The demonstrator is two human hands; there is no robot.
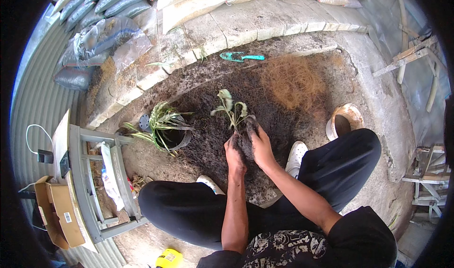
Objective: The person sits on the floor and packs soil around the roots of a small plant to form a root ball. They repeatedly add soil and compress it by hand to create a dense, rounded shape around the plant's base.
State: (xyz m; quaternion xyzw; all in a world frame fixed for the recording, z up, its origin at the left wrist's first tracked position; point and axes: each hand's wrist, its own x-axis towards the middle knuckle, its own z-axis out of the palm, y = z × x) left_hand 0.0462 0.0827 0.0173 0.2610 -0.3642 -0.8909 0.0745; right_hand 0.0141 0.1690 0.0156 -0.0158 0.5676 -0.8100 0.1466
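Observation:
Both of my hands are soiled and meet at the base of a small leafy plant (229, 106) with pale green, partly drooping leaves. My left hand (234, 154) is closed around the lower stems and root area. On the right side of the same base, my right hand (259, 140) has its fingers curled against it. The roots between the palms are mostly hidden. Dark loose soil (209, 140) spreads beneath the hands. Left of them, a black pot (182, 140) has long striped leaves (161, 117) hanging over it.
A turquoise hand trowel (252, 57) lies beyond the soil, near a heap of brown fibre (294, 82). A round tub (349, 112) stands by my right knee. At left are a metal-framed table (79, 176) and cardboard box (60, 211); concrete blocks (234, 25) and filled sacks (198, 9) line the back.

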